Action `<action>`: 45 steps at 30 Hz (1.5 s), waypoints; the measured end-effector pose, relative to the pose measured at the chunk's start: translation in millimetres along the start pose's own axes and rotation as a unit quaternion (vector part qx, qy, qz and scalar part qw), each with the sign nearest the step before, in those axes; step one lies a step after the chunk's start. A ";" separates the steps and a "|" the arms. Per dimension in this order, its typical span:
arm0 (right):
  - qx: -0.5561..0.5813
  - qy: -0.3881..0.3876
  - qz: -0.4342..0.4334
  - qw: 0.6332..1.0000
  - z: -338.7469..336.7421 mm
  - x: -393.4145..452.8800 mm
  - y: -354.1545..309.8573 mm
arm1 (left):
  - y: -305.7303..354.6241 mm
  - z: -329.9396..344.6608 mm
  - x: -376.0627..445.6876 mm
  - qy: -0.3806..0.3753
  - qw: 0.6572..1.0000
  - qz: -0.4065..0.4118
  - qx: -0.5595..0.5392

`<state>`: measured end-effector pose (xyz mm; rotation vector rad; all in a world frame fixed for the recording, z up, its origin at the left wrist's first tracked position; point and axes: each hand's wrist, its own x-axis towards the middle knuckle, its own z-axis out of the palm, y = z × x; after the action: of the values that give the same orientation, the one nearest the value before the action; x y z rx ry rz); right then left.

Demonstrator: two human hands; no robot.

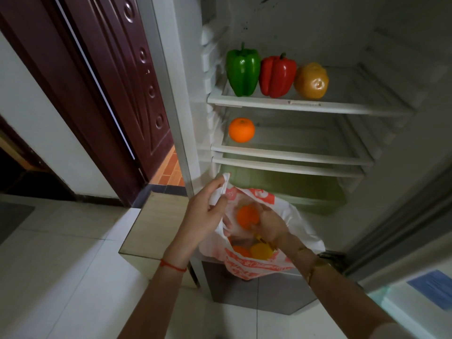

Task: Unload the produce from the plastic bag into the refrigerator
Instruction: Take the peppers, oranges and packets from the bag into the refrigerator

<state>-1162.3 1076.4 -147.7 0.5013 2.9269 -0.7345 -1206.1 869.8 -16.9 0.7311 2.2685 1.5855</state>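
A white and orange plastic bag [288, 261] hangs in front of the open refrigerator's lower part. My left hand [208, 211] grips one bag handle and holds it up. My right hand [270, 223] is inside the bag, closed on an orange [247, 215]. Deeper in the bag lie another orange [241, 250] and a yellow fruit [261, 250]. On the top shelf [342, 107] stand a green pepper [242, 69], a red pepper [276, 75] and a yellow pepper [311, 80]. One orange [241, 130] rests at the left of the middle shelf [318, 156].
A greenish crisper drawer [305, 189] sits under the lowest shelf. A small beige cabinet [156, 221] stands left of the fridge. A dark red door [117, 77] is further left. The fridge door [420, 277] is open at the right.
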 end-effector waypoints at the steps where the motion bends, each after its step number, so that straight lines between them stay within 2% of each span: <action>1: -0.006 0.000 0.013 1.000 1.0 7.0 1.8 | 0.9 0.3 -1.1 -0.008 1.000 0.002 0.000; 11: -0.046 -0.025 0.070 0.996 13.2 43.2 -0.9 | -0.1 2.2 6.9 -0.008 0.999 -0.006 0.044; 15: 0.058 -0.026 0.112 0.992 25.8 39.5 4.4 | -0.6 1.6 11.3 -0.008 0.999 0.005 0.039; 18: 0.117 -0.019 0.080 0.990 23.1 33.8 7.4 | -2.5 2.5 13.9 -0.010 0.999 -0.004 0.039; 22: 0.199 -0.002 -0.035 0.979 2.0 19.0 4.4 | -2.7 4.0 17.0 -0.013 0.999 -0.008 0.035; 25: 0.239 0.016 -0.080 0.968 -13.4 2.5 4.1 | -3.6 4.8 20.0 -0.006 0.999 -0.014 0.036; 35: 0.385 0.152 -0.113 0.903 -88.3 -25.6 -20.0 | 1.6 6.5 27.4 0.022 1.000 0.000 -0.002; 40: 0.366 0.256 -0.097 0.890 -122.7 -11.2 -27.5 | -1.8 8.9 30.4 0.021 1.000 -0.002 0.000; 45: 0.330 0.311 -0.039 0.890 -145.0 23.7 -27.4 | -0.9 8.8 30.6 0.021 1.000 0.004 0.012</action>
<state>-1193.8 1129.0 -11.4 0.7927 3.1802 -1.9263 -1227.4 893.3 -19.0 0.7197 2.3212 1.5931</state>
